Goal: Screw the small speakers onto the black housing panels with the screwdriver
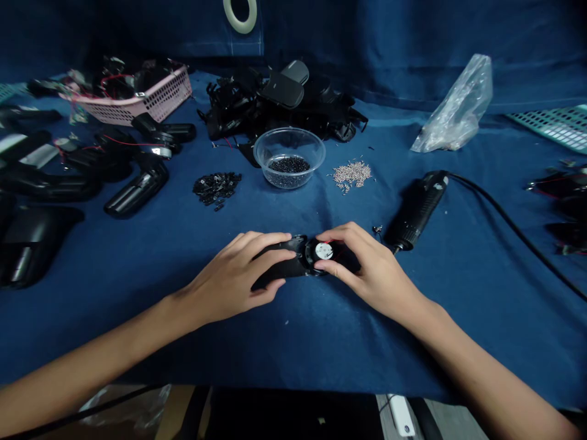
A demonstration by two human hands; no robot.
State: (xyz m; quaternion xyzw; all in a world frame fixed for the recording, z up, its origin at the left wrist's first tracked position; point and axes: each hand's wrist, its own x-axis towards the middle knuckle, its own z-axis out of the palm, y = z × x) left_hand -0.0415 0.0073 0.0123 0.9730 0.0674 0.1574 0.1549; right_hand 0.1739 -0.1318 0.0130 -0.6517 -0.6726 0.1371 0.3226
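A black plastic housing lies on the blue cloth in front of me. My left hand is wrapped over its left part, fingertips on the top edge and thumb along the near edge. At the housing's right end sits a round motor with a white face and a red wire. My right hand pinches the motor between thumb and index finger. The far right of the housing is partly hidden by this hand.
A clear bowl of small black screws stands behind, between black clips and silver screws. A corded electric screwdriver lies right. Black parts, a pink basket and a plastic bag are farther back.
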